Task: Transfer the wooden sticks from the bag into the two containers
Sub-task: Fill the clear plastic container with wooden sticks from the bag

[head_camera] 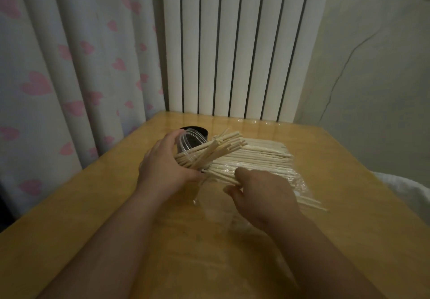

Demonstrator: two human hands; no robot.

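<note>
A flat clear plastic bag (295,180) packed with pale wooden sticks (256,159) lies on the wooden table (337,229). My left hand (162,168) grips a clear container (186,145), tilted toward the bag, with a loose bundle of sticks (221,145) poking out of its mouth. Just behind it stands a black container (197,131). My right hand (263,194) rests on the near end of the bag, fingers curled round a few sticks there.
A white ribbed radiator (232,54) stands behind the table's far edge. A curtain with pink hearts (58,77) hangs on the left. A white cloth (404,194) shows at the right edge. A clear plastic sheet (216,208) lies under my right hand.
</note>
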